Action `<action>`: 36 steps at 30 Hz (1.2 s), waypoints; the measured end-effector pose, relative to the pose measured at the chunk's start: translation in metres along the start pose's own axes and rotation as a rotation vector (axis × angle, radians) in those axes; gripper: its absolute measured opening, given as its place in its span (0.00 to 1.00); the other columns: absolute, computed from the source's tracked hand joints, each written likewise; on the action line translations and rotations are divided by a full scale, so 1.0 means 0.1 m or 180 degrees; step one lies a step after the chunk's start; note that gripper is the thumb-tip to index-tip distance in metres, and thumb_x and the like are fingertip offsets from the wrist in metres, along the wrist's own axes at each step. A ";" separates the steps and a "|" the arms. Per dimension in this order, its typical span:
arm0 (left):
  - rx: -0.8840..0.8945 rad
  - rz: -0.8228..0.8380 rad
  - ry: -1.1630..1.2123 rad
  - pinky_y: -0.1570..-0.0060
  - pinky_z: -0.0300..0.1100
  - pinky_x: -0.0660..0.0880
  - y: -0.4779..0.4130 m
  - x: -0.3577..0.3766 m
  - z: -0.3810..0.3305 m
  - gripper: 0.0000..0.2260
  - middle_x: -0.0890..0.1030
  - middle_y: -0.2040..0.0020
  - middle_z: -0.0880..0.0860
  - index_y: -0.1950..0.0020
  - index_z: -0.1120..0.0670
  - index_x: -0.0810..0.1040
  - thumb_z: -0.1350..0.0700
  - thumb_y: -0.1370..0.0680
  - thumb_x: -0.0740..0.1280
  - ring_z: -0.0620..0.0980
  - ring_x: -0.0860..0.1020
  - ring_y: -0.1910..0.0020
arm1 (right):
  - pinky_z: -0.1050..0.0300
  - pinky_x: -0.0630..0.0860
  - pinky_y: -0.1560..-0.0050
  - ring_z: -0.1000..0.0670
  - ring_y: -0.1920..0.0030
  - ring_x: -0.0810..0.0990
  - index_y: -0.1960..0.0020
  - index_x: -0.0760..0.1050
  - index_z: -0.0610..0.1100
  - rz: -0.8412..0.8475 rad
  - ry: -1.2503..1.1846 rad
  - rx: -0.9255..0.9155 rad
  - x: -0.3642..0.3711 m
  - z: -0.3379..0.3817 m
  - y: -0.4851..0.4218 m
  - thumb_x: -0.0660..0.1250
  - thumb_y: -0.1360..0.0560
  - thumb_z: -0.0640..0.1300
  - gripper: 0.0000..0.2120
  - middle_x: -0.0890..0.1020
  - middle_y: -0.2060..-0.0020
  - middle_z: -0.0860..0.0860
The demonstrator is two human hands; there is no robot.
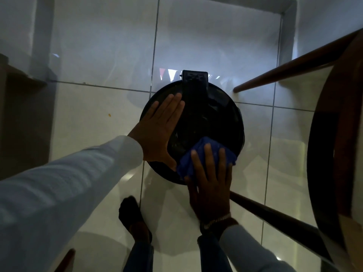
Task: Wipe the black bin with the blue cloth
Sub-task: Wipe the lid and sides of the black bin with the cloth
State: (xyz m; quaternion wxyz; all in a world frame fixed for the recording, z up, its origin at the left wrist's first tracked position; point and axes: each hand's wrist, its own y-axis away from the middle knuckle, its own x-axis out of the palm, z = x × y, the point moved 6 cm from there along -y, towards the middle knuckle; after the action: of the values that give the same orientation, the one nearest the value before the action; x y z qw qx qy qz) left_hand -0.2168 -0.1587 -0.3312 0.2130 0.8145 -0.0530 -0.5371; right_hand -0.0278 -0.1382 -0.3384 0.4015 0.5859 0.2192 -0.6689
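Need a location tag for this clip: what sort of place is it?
Likely a home, perhaps a dining area: glossy white floor tiles, a round wooden table beside a black bin on the floor.

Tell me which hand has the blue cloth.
The right hand, fingers spread over the blue cloth on the black bin; the left hand lies bare and flat on the bin.

Glossy white tiled floor (88, 146); round wooden table (330, 154) right; brown furniture (19, 118) left; orange speck (109, 115) on tile.
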 end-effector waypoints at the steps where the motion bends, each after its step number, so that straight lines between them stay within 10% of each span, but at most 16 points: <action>1: 0.0014 -0.0014 -0.0015 0.23 0.58 0.45 0.00 0.01 0.00 0.65 0.39 0.21 0.58 0.24 0.57 0.37 0.24 0.45 0.66 0.58 0.37 0.23 | 0.30 0.54 0.29 0.39 0.23 0.48 0.24 0.49 0.55 -0.0012 -0.0008 -0.0025 0.03 0.02 0.07 0.58 0.23 0.57 0.31 0.52 0.23 0.49; 11: -0.0013 0.0052 0.0208 0.23 0.56 0.39 -0.03 0.05 0.03 0.67 0.33 0.22 0.55 0.25 0.55 0.32 0.24 0.45 0.68 0.53 0.32 0.24 | 0.30 0.48 0.28 0.40 0.23 0.49 0.25 0.53 0.56 -0.0182 0.0147 0.0011 -0.27 0.04 -1.42 0.53 0.22 0.59 0.27 0.55 0.22 0.48; 19: 0.0065 -0.0223 0.0232 0.23 0.57 0.40 -0.01 0.04 0.03 0.62 0.38 0.21 0.58 0.24 0.57 0.37 0.27 0.41 0.69 0.56 0.36 0.23 | 0.28 0.55 0.30 0.40 0.23 0.47 0.24 0.50 0.53 -0.0209 0.0245 -0.0074 0.16 0.16 0.10 0.61 0.25 0.53 0.33 0.53 0.23 0.48; 25: 0.0241 0.0072 0.0106 0.24 0.56 0.38 -0.02 0.05 0.10 0.66 0.34 0.22 0.57 0.25 0.56 0.33 0.27 0.45 0.70 0.56 0.33 0.24 | 0.31 0.54 0.29 0.40 0.25 0.53 0.26 0.56 0.53 -0.0401 0.0153 -0.0341 -0.04 0.05 -0.37 0.59 0.25 0.56 0.30 0.60 0.25 0.46; 36: 0.0192 0.0043 0.0204 0.24 0.55 0.38 0.00 0.05 0.10 0.66 0.34 0.22 0.55 0.25 0.54 0.32 0.29 0.45 0.72 0.54 0.33 0.24 | 0.42 0.63 0.29 0.40 0.27 0.62 0.27 0.61 0.47 -0.0985 -0.1000 0.1621 -0.12 -0.16 -0.12 0.60 0.23 0.51 0.26 0.60 0.25 0.40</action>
State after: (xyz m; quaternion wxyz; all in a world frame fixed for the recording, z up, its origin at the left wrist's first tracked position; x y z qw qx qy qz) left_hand -0.2236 -0.1629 -0.3387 0.1936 0.8369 -0.0678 -0.5075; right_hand -0.0278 -0.1156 -0.3323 0.1648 0.5169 0.0668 -0.8374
